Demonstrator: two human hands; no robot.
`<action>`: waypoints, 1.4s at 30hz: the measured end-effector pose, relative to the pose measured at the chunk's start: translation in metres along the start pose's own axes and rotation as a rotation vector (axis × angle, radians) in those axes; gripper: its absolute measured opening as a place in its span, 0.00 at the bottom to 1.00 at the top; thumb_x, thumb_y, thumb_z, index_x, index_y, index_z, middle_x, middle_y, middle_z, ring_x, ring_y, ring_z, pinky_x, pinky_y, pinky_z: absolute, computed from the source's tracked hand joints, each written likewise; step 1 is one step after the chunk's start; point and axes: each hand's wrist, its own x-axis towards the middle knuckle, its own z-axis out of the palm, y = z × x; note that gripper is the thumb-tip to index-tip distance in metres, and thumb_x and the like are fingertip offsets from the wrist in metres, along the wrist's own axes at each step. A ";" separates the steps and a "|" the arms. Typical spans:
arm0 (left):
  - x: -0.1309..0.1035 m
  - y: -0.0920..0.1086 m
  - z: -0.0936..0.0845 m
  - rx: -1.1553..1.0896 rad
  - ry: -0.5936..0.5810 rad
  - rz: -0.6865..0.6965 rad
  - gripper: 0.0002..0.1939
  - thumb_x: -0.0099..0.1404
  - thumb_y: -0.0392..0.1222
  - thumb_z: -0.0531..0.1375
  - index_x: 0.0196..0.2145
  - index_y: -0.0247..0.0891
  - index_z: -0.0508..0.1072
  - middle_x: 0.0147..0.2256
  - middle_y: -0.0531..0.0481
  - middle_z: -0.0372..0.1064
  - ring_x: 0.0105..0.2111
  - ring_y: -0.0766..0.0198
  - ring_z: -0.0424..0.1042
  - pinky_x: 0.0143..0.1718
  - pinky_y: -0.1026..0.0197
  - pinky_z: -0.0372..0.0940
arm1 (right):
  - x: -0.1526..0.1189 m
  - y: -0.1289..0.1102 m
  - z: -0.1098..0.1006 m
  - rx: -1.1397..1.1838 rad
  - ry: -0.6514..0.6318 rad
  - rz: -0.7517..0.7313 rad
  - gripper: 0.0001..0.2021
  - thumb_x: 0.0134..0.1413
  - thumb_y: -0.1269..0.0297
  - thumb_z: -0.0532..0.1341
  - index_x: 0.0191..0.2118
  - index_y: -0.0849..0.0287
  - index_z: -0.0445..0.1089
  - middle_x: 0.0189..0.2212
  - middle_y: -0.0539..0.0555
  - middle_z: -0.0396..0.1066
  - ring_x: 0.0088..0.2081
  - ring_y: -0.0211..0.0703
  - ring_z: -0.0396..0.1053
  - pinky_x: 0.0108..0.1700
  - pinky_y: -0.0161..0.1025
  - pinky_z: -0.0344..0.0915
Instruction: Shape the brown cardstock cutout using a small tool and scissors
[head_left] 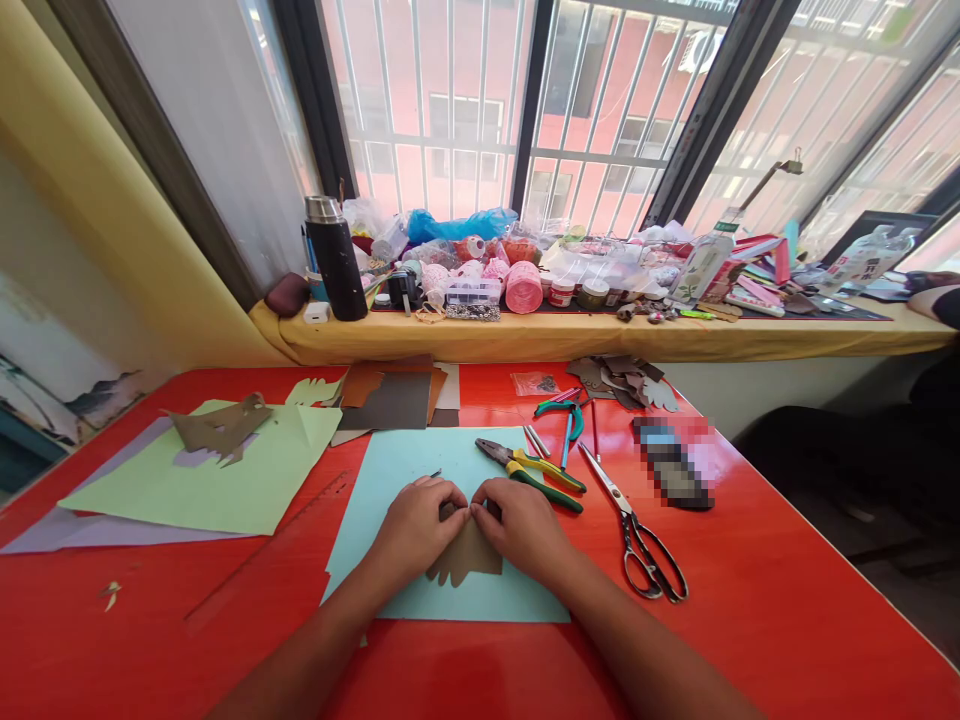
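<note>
A brown-grey leather-like piece (pixel 474 556) with a cut, finger-like lower edge is between my hands, over a light blue sheet (pixel 405 455). My left hand (pixel 424 518) pinches its upper edge with closed thumb and fingers. Right beside it, fingertips almost meeting, my right hand (pixel 521 515) grips the same edge. Whatever small thing may lie between the fingertips is hidden. Just beyond my right hand, pliers (pixel 532 472) with yellow and green handles rest partly on the sheet. Black-handled scissors (pixel 631 530) lie farther right.
Pale green paper (pixel 247 490) with a brown scrap (pixel 221 425) lies left, near a clear ruler (pixel 262 550). Brown and grey sheets (pixel 394 400), teal-handled pliers (pixel 576 420) and leather-like scraps (pixel 619 380) sit at the back. A black flask (pixel 336 262) stands on the crowded sill.
</note>
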 end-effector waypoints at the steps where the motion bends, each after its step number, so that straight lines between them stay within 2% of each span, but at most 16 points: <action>1: 0.000 0.000 0.001 0.005 0.002 -0.002 0.05 0.66 0.39 0.60 0.33 0.43 0.76 0.36 0.50 0.78 0.43 0.52 0.74 0.50 0.49 0.66 | 0.000 0.000 0.000 0.001 -0.001 -0.001 0.05 0.63 0.65 0.62 0.38 0.54 0.76 0.34 0.50 0.77 0.37 0.43 0.71 0.36 0.36 0.54; 17: 0.001 -0.004 0.005 0.010 0.003 -0.023 0.05 0.65 0.39 0.60 0.33 0.43 0.76 0.37 0.49 0.78 0.42 0.52 0.73 0.45 0.52 0.65 | -0.003 0.006 -0.005 0.065 -0.017 -0.042 0.05 0.62 0.67 0.63 0.40 0.54 0.77 0.33 0.50 0.77 0.36 0.42 0.70 0.35 0.35 0.55; 23: 0.001 -0.002 0.003 0.016 -0.001 -0.025 0.05 0.65 0.39 0.60 0.33 0.43 0.76 0.37 0.50 0.78 0.43 0.51 0.73 0.49 0.50 0.65 | -0.003 0.002 -0.007 0.032 -0.035 -0.024 0.05 0.63 0.67 0.63 0.40 0.54 0.77 0.33 0.49 0.77 0.36 0.41 0.71 0.36 0.35 0.55; 30: 0.001 -0.003 0.002 0.007 0.006 -0.010 0.05 0.64 0.39 0.60 0.33 0.44 0.77 0.36 0.50 0.78 0.43 0.52 0.74 0.49 0.50 0.66 | -0.003 0.001 -0.008 0.046 -0.041 -0.015 0.05 0.63 0.67 0.62 0.40 0.54 0.78 0.33 0.50 0.77 0.36 0.42 0.71 0.36 0.35 0.55; 35: 0.000 0.000 0.003 0.030 -0.002 -0.037 0.05 0.64 0.37 0.60 0.33 0.43 0.76 0.36 0.50 0.78 0.43 0.52 0.73 0.45 0.53 0.65 | -0.003 0.003 -0.007 0.070 -0.036 -0.018 0.06 0.63 0.68 0.62 0.39 0.55 0.77 0.35 0.51 0.77 0.37 0.42 0.71 0.36 0.35 0.55; 42: 0.000 0.002 0.005 0.050 0.011 -0.053 0.04 0.65 0.37 0.60 0.33 0.43 0.76 0.36 0.49 0.78 0.43 0.51 0.73 0.44 0.52 0.63 | -0.004 0.002 -0.004 0.047 -0.017 -0.028 0.04 0.64 0.64 0.63 0.40 0.55 0.77 0.32 0.50 0.75 0.34 0.41 0.68 0.35 0.36 0.55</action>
